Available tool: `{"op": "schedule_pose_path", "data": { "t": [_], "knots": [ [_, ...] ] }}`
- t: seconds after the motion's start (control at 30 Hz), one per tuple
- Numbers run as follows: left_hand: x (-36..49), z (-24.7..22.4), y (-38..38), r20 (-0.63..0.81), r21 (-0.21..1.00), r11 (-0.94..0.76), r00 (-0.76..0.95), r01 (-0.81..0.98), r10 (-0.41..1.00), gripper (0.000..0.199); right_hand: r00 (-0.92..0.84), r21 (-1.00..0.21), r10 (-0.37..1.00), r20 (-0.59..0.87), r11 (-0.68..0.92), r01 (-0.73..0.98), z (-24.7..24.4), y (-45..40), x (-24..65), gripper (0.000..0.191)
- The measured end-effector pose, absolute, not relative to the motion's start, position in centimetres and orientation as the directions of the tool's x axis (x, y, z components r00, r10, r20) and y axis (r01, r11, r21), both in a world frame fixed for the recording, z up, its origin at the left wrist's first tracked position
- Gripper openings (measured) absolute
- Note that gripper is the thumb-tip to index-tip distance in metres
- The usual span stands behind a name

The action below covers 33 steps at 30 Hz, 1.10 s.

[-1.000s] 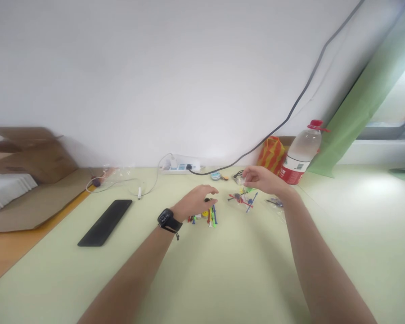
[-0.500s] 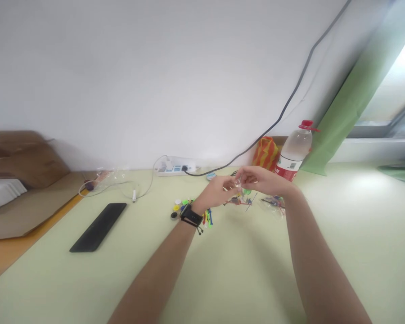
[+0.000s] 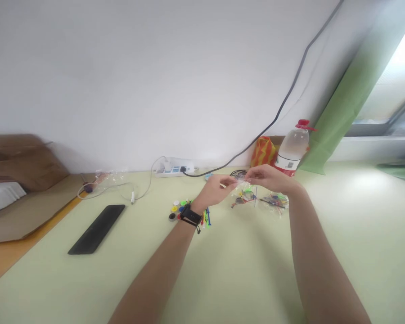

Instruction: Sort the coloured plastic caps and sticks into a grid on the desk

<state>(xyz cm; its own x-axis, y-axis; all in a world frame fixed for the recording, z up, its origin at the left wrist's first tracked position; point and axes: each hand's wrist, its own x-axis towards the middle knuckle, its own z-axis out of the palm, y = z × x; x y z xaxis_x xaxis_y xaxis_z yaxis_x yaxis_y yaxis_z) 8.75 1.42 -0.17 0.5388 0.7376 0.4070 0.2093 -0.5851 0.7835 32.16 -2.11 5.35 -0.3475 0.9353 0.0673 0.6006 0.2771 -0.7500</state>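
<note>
The left hand (image 3: pixel 214 191) and right hand (image 3: pixel 270 179) pinch clear plastic film (image 3: pixel 242 184) between them over the worktop (image 3: pixel 229 270), neither hand nearer (the film's long axis is indistinct), with coloured parts (image 3: pixel 246 197) just below it in view.

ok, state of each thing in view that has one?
Left hand: pinching clear plastic
Right hand: pinching the same plastic
Watch: strapped on left wrist
Discs: loose, some partly hidden
Bottle: upright, cap on
Power strip: black plug in; on/off can't tell
White cable: near end unplugged
Box: open
Black slab: lying flat
</note>
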Motion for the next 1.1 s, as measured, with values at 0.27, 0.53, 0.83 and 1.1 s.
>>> {"op": "schedule_pose_path", "data": {
  "t": [0.27,0.53,0.83,1.1],
  "knots": [
    [9.3,0.0,1.0,0.459,0.776,-0.594,0.455,0.212,0.763,0.027,-0.314,-0.746,0.944,0.098,0.279,0.605,5.5,-2.2,32.4,0.034],
    [9.2,-1.0,1.1,0.306,0.805,-0.543,0.616,0.241,0.726,0.033,-0.217,-0.813,0.935,0.279,0.351,0.464,5.9,-2.8,32.5,0.019],
    [9.1,-1.3,2.2,0.282,0.918,-0.388,0.546,0.086,0.789,0.039,-0.013,-0.881,0.956,0.293,0.275,0.385,5.4,-2.1,32.8,0.016],
    [7.6,0.3,1.8,0.234,0.927,-0.365,0.628,0.086,0.742,0.038,-0.065,-0.886,0.969,0.237,0.243,0.396,4.9,-1.8,31.9,0.051]
  ]
}}
